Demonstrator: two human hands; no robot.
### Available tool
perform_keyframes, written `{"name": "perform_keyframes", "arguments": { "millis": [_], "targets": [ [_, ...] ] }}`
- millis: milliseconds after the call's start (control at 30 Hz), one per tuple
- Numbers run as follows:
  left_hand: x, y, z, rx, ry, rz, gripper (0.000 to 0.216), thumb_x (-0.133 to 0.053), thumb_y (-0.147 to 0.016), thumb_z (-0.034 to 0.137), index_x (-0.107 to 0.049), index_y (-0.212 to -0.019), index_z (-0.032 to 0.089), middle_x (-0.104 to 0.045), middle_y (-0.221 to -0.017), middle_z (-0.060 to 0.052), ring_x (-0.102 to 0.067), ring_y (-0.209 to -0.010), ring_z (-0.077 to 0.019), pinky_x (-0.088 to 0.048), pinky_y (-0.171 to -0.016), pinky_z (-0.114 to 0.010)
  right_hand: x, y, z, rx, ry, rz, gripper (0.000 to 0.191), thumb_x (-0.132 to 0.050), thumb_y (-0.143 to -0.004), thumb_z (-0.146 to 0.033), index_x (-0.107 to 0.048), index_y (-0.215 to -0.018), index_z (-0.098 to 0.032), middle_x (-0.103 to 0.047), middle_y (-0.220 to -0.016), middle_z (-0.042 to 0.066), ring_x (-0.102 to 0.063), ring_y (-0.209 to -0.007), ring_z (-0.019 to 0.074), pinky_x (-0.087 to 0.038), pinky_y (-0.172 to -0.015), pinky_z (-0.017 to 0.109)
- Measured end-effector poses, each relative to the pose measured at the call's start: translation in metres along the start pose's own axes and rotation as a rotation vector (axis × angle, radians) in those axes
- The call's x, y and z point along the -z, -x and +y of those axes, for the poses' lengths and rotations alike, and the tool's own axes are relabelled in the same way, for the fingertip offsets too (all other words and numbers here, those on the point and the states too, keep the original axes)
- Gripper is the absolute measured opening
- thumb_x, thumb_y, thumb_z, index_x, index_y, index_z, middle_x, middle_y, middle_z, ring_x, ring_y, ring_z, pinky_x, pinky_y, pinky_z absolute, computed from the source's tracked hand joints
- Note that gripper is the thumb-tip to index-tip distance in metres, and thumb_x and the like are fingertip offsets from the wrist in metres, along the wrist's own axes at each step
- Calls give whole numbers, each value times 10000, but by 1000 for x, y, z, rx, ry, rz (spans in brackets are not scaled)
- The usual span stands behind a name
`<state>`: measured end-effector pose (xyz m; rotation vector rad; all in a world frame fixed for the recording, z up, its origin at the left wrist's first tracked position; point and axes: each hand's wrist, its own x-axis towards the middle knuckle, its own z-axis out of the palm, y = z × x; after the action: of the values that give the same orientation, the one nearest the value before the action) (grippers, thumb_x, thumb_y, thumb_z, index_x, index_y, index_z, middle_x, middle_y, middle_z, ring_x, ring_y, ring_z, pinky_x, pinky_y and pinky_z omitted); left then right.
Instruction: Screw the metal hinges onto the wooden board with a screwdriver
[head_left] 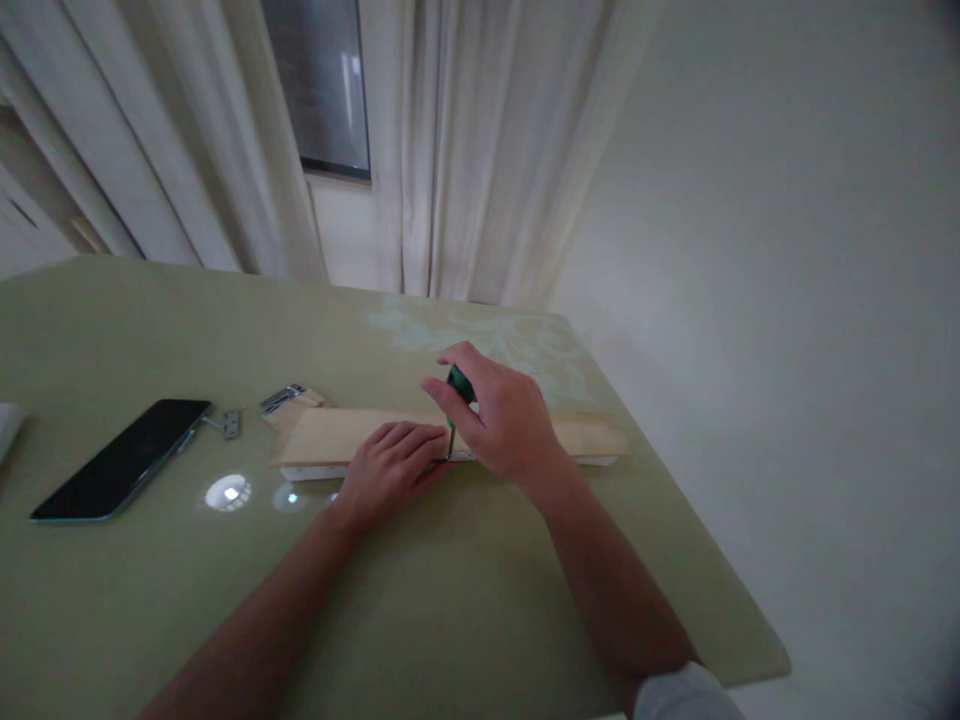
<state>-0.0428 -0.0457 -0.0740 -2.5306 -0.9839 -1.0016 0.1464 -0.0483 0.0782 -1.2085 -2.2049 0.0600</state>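
Observation:
A long pale wooden board (pixel 330 428) lies across the table, raised slightly on something white under its front edge. My left hand (pixel 396 458) is closed over the board's front edge, fingers together on top and thumb low along the front. My right hand (pixel 504 415) grips a screwdriver with a green and black handle (pixel 460 384). Its shaft stands nearly upright, the tip down at a small metal piece (pixel 463 454) on the front edge, right beside my left fingertips. That piece looks like a hinge, partly hidden by my hands.
On the left lies a dark-screened phone or tablet (pixel 124 460). Near it are a small metal hinge (pixel 231 424) and a flat metal piece (pixel 282 398) by wood scraps. The glossy green table (pixel 420 620) ends at a wall (pixel 787 300) on the right; curtains (pixel 487 150) hang behind.

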Motion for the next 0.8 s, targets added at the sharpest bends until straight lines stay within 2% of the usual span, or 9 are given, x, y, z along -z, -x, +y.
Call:
{"name": "perform_keyframes", "arguments": {
  "millis": [100, 167, 300, 400, 467, 533, 667, 733, 800],
  "targets": [
    [-1, 1, 0, 7, 3, 5, 213, -672, -1047, 355, -767, -1170, 209, -815, -1202, -72, -743, -1028, -239, -547, -889, -393, 2, 3, 3, -153, 329, 37, 531, -450, -1064, -716, -677, -1136, -242, -761, -817, 57, -686, -716, 233, -291, -590, 310],
    [-2, 1, 0, 10, 2, 14, 217, -673, -1047, 355, -766, -1183, 214, -814, -1218, -70, -746, -1037, -235, -549, -896, -392, 5, 2, 7, -179, 369, 13, 474, -435, -1094, -658, -662, -1118, -242, -749, -777, 47, -658, -663, 219, -252, -587, 314],
    [0, 1, 1, 11, -9, 1, 213, -678, -1044, 350, -765, -1163, 197, -816, -1203, -69, -744, -1032, -238, -551, -893, -397, 12, -1, 18, 79, 172, -110, 248, -446, -1132, -415, -593, -1108, -217, -753, -916, 47, -671, -835, 209, -387, -731, 308],
    [1, 1, 1, 7, -18, 0, 205, -674, -1045, 350, -771, -1136, 195, -819, -1154, -72, -741, -1009, -239, -551, -886, -397, 15, 0, 21, 264, 34, -140, 188, -430, -1121, -333, -558, -1141, -197, -736, -1057, 86, -648, -994, 227, -443, -911, 341],
    [2, 1, 1, 8, -28, 1, 209, -652, -1055, 349, -779, -1133, 203, -820, -1093, -83, -739, -991, -241, -553, -876, -393, 15, 2, 19, 327, -33, -141, 182, -433, -1099, -302, -546, -1189, -193, -729, -1148, 104, -637, -1057, 232, -454, -951, 348],
    [2, 1, 1, -1, -44, 15, 224, -625, -1064, 345, -786, -1123, 201, -816, -1042, -99, -740, -991, -252, -555, -870, -393, 13, 5, 12, 264, 1, -130, 218, -466, -1085, -360, -557, -1209, -206, -748, -1100, 95, -655, -990, 238, -461, -860, 337],
    [2, 1, 1, 2, -32, 8, 191, -651, -1050, 340, -783, -1112, 217, -819, -1090, -88, -743, -1012, -252, -553, -881, -390, 9, 6, 3, -29, 199, -66, 404, -449, -1094, -596, -627, -1074, -234, -717, -758, 47, -628, -710, 220, -356, -656, 323],
    [3, 0, 1, 9, -16, -7, 179, -669, -1044, 341, -776, -1124, 222, -820, -1126, -74, -744, -1007, -240, -549, -884, -385, 10, 5, 4, 42, 150, -63, 359, -396, -1131, -490, -634, -1082, -226, -752, -864, 62, -660, -814, 224, -397, -712, 325],
    [3, 0, 1, 7, -13, -6, 181, -664, -1049, 338, -770, -1119, 210, -821, -1136, -74, -745, -1005, -239, -546, -882, -386, 12, 4, 8, 176, 58, -76, 266, -393, -1118, -321, -617, -1205, -209, -769, -1105, 92, -668, -1025, 233, -443, -836, 332]
  ]
}}
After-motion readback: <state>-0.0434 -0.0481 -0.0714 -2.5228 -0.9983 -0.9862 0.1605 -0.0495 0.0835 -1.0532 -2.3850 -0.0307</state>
